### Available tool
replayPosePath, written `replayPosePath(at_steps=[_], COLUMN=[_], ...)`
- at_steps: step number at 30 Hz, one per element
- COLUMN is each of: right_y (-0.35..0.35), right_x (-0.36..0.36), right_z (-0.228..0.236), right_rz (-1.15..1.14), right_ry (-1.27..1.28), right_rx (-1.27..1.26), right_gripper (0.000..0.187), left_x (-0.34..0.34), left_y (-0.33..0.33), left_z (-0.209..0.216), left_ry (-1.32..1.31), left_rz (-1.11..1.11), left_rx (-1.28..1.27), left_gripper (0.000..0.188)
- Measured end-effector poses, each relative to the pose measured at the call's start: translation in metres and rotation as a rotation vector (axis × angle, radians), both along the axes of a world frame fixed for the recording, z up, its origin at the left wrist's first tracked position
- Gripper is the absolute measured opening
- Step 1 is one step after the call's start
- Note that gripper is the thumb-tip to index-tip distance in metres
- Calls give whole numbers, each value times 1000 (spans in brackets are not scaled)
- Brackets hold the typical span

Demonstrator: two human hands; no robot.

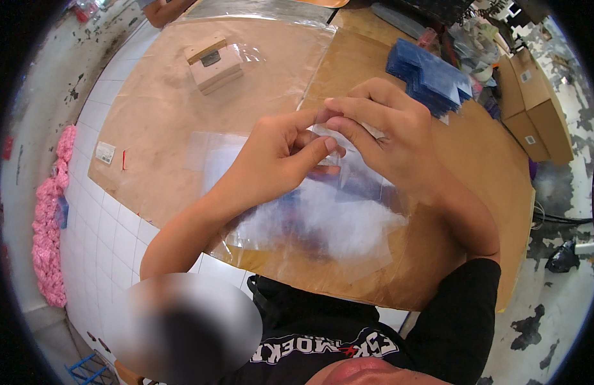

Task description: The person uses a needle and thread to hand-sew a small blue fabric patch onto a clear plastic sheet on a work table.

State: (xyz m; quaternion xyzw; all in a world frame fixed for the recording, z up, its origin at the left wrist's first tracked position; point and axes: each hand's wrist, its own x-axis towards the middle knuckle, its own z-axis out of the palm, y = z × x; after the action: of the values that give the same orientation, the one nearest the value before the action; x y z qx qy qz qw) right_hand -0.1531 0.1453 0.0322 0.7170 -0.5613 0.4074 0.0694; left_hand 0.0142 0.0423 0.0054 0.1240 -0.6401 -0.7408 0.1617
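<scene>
My left hand [281,151] and my right hand [390,125] meet above the middle of the table, both with bent, pinching fingers. Between their fingertips is a thin piece of clear plastic film [323,131], partly hidden by the fingers; whether it is a bag or a single sheet is hard to tell. Right below them spreads a loose pile of clear plastic sheets [323,221], glossy and overlapping, with bluish tints in places. My left thumb and index finger close on the film's near side, while my right thumb and index finger pinch its upper edge.
Brown paper covers the table [149,102]. Small tan blocks [218,76] sit at the far left, and a stack of blue plastic sheets [432,77] at the far right. Cardboard boxes [534,106] stand beyond the right edge. Another person's arm [167,11] shows at the top.
</scene>
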Motion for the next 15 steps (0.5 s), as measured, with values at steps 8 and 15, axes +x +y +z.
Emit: replayPosePath(at_steps=[8, 15], right_y=[4, 4], right_x=[6, 9], right_z=[-9, -14], right_rz=[-48, -57], right_ry=[77, 133], right_rx=[-116, -174], right_gripper=[28, 25], left_x=[3, 5], left_y=[6, 7], left_z=[5, 5], left_ry=[-2, -2], left_rz=[7, 10], left_rx=[43, 38], left_gripper=[31, 32])
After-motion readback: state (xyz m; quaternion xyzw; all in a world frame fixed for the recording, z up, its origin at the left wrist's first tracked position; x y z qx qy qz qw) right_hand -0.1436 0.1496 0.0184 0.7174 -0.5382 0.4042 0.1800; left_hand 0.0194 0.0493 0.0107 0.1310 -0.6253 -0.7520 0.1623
